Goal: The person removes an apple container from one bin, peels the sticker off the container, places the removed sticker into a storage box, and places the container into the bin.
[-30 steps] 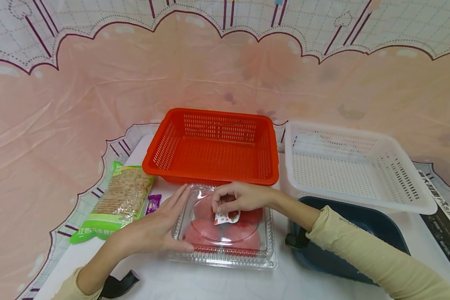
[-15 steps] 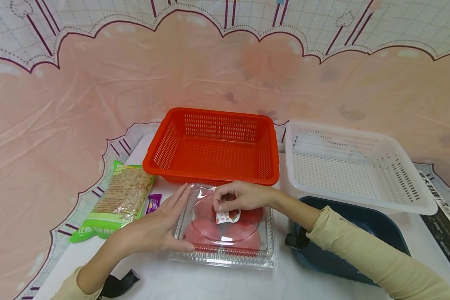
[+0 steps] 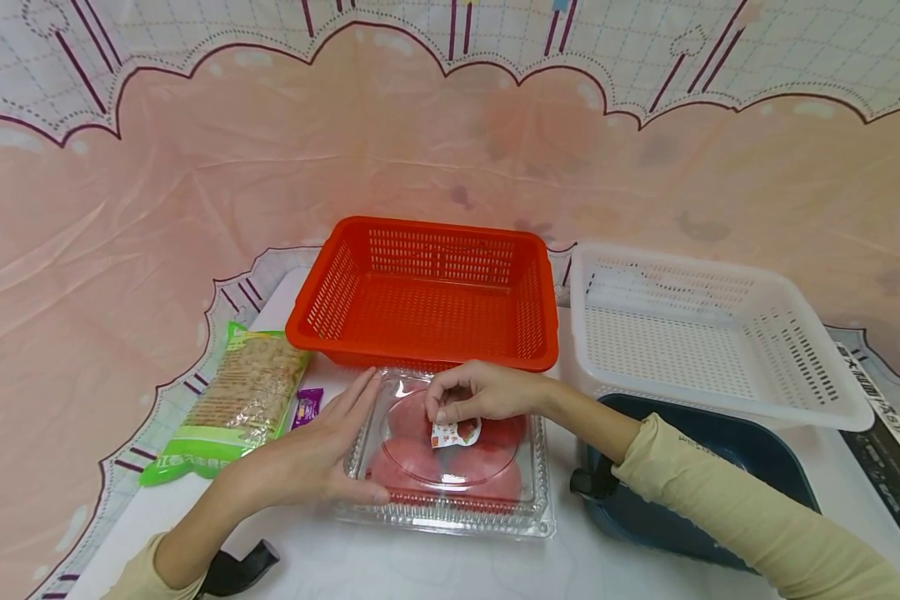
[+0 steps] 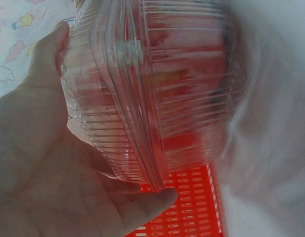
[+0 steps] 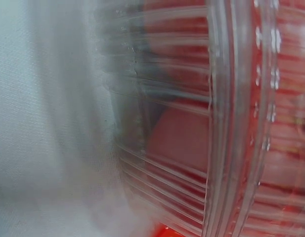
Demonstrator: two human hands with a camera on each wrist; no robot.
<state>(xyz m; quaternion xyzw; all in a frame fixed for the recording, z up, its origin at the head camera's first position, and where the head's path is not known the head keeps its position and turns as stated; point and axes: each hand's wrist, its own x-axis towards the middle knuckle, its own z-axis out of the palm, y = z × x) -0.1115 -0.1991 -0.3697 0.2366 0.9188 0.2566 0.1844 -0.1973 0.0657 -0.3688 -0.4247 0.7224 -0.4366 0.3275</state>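
A clear plastic clamshell box (image 3: 465,510) with several round, reddish fruits (image 3: 408,462) inside lies on the white table, its lid down. My left hand (image 3: 317,454) rests against the box's left side, fingers long and spread, thumb at the near corner. In the left wrist view, the left hand (image 4: 48,143) touches the lid and rim of the box (image 4: 137,108). Above the lid, my right hand (image 3: 491,393) pinches the edge of a small white and red sticker (image 3: 456,434). Only the ribbed box wall (image 5: 177,163) fills the right wrist view; the right hand is outside it.
Behind the box stands a red basket (image 3: 420,354). A white basket (image 3: 720,408) and a dark blue basin (image 3: 783,483) are at the right, beside a black box (image 3: 888,467). To the left lie a green food bag (image 3: 232,400) and a small purple packet (image 3: 307,407).
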